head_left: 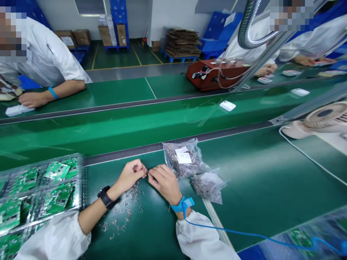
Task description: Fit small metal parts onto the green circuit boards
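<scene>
My left hand (133,174), with a black watch on the wrist, is closed in a pinch. My right hand (164,181), wearing a blue wrist strap, pinches too, its fingertips meeting the left ones. A tiny dark metal piece shows between them, too small to name. Below the hands, small loose metal parts (127,213) lie scattered on the green table (151,231). Right of my right hand sit a large clear bag of small metal parts (173,159) with a white label and a smaller bag of the same sort (206,186).
A clear tray (81,180) of green circuit boards stands at left. Beyond runs a green conveyor belt (121,126) carrying white devices (227,105). A fan (325,117) is at right. Co-workers sit across; a blue cord (238,231) trails from my right wrist.
</scene>
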The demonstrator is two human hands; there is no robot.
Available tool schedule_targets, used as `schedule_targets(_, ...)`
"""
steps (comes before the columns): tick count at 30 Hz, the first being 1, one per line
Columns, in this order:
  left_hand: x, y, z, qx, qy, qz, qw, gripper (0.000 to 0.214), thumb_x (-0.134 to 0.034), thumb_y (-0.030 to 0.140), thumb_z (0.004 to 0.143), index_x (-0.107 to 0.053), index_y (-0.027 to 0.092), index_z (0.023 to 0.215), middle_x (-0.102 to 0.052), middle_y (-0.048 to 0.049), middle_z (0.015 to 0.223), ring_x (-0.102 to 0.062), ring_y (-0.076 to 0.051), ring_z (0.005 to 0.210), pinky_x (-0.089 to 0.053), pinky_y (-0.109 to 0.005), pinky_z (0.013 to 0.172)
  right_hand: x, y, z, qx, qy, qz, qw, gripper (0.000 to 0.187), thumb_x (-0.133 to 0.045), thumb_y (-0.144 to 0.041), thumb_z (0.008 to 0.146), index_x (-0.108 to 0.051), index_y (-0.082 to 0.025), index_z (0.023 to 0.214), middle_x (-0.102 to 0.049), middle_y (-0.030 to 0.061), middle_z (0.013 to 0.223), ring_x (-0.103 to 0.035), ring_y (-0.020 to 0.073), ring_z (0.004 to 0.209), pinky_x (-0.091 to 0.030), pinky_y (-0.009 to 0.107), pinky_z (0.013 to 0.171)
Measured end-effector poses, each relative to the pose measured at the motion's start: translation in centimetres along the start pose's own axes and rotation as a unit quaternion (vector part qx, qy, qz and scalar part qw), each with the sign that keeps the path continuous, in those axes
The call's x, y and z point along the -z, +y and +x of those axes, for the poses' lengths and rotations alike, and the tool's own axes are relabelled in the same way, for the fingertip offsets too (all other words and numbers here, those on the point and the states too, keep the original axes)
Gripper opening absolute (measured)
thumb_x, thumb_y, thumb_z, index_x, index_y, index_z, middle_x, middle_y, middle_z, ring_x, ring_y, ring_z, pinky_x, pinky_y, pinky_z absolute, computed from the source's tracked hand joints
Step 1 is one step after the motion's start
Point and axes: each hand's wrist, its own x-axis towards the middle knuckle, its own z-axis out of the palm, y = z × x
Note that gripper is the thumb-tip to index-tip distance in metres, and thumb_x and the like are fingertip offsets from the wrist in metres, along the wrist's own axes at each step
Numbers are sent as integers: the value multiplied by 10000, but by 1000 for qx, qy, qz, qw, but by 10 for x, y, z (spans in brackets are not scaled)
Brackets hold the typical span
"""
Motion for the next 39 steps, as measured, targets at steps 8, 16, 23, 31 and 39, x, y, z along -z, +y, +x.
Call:
schedule_targets(8, 0, 1, -1, 12, 11, 27, 999, 332, -678, 241, 786, -384, 215, 635, -546, 46, 609, -613, -134, 638, -468, -258, 657, -8, 0, -3, 22, -15, -37, 999, 233, -567, -115, 1025, -647, -224, 835, -693, 46, 820, -577, 208, 783, -511, 366, 745)
schedule_targets(16, 1, -1, -2, -44, 5, 45, 998, 353, -681, 211, 791, -355, 212, 656, -588, 30, 694, -609, -128, 694, -462, -261, 693, -3, -1, 1, -94, 16, 115, 989, 147, -612, -123, 958, -666, -235, 879, -686, 30, 809, -595, 211, 796, -502, 343, 719)
schedule_targets(23, 2, 2, -4, -55, 5, 71, 996, 394, -693, 240, 808, -333, 214, 649, -616, 6, 719, -573, -123, 669, -441, -258, 667, 5, -4, 6, -250, -16, 308, 918, 94, -666, -203, 889, -667, -234, 801, -662, 8, 769, -604, 196, 763, -462, 313, 680)
schedule_targets(31, 0, 9, -10, -176, 12, 207, 962, 385, -629, 179, 892, -353, 204, 625, -615, -16, 771, -614, -140, 731, -444, -258, 689, -6, -4, 2, -403, -24, 528, 747, 249, -781, -420, 820, -650, -217, 762, -562, -25, 679, -440, 135, 606, -346, 278, 569)
schedule_targets(39, -2, 8, -15, -272, -8, 291, 917, 348, -580, 157, 951, -408, 207, 653, -667, -46, 863, -638, -154, 795, -475, -267, 722, -12, -7, 2, -461, -31, 672, 579, 290, -785, -364, 744, -539, -216, 706, -410, -47, 654, -347, 119, 597, -237, 240, 503)
